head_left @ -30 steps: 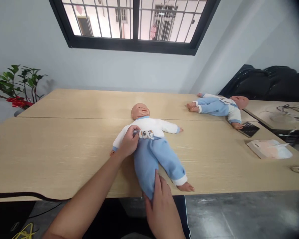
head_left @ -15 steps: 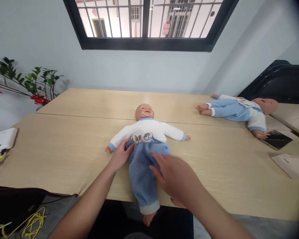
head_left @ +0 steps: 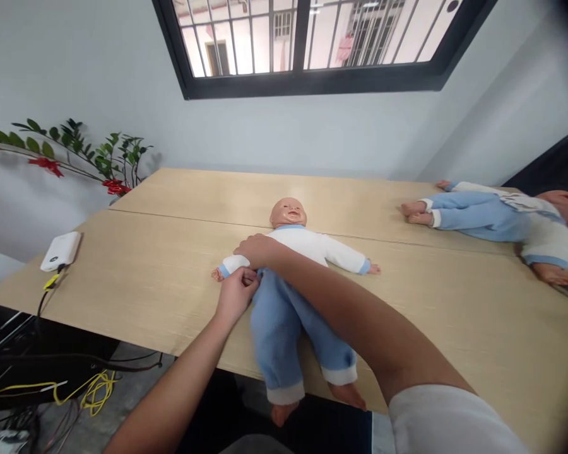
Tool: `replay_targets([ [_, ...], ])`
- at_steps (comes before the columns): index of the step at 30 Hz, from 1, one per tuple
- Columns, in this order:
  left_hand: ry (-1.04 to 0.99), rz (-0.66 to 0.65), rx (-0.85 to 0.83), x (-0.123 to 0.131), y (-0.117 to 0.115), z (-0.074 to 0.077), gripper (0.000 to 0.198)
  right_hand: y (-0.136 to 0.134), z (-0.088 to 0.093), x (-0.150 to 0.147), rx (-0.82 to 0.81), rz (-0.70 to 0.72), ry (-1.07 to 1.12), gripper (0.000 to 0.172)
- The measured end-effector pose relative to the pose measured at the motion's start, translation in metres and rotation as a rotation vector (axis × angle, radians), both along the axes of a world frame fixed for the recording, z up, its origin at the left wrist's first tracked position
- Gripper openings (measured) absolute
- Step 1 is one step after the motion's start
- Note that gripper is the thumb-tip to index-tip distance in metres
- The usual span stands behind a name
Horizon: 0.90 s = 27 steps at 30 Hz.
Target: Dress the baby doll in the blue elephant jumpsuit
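Observation:
A baby doll (head_left: 288, 213) in a white top and blue trousers (head_left: 284, 321) lies face up on the wooden table (head_left: 137, 277), its feet over the near edge. My left hand (head_left: 235, 295) pinches the waistband at the doll's side near its arm. My right hand (head_left: 260, 250) reaches across the doll's body and lies curled on the white top at the same side, just above my left hand. My right forearm covers the doll's belly.
A second doll (head_left: 497, 217) in the same clothes lies at the table's right end. A white box (head_left: 60, 250) with a cable sits near the left edge, a green plant (head_left: 99, 161) behind it. Cables (head_left: 82, 394) lie on the floor at the left.
My right hand left the doll's leg, crossed over its body and landed on the white top by my left hand. The view has shifted left.

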State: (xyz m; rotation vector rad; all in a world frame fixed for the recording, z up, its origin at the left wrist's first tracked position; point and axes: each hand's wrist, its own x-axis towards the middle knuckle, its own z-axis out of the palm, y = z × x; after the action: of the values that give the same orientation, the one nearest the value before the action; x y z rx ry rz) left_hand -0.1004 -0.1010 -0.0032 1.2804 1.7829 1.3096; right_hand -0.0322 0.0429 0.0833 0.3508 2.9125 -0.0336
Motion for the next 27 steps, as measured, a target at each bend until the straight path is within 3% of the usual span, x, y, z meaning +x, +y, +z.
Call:
replay_targets([
  [3, 0.052, -0.113, -0.027, 0.004, -0.004, 0.004, 0.015, 0.003, 0.001, 0.011, -0.013, 0.010, 0.139, 0.029],
  [7, 0.240, -0.212, -0.035, 0.009, -0.005, 0.003, 0.008, 0.012, 0.019, 0.033, -0.265, -0.016, 0.450, 0.036],
  [10, 0.162, -0.092, 0.002, 0.012, -0.003, 0.004, 0.006, 0.018, 0.029, 0.055, -0.444, -0.054, 0.665, 0.049],
  [13, -0.039, 0.120, 0.101, 0.014, 0.000, 0.009, 0.008, 0.021, 0.031, 0.076, -0.496, -0.050, 0.776, 0.058],
  [16, -0.032, 0.203, 0.277, 0.017, -0.002, 0.017, 0.010, 0.019, 0.029, 0.087, -0.469, -0.052, 0.779, 0.054],
  [22, 0.375, 0.094, 0.501, 0.017, -0.010, 0.023, 0.013, 0.012, 0.027, 0.091, -0.381, 0.004, 0.571, 0.050],
  [27, 0.404, 0.166, 0.627, 0.012, -0.015, 0.020, 0.014, 0.017, 0.041, 0.103, -0.228, -0.007, 0.390, 0.041],
])
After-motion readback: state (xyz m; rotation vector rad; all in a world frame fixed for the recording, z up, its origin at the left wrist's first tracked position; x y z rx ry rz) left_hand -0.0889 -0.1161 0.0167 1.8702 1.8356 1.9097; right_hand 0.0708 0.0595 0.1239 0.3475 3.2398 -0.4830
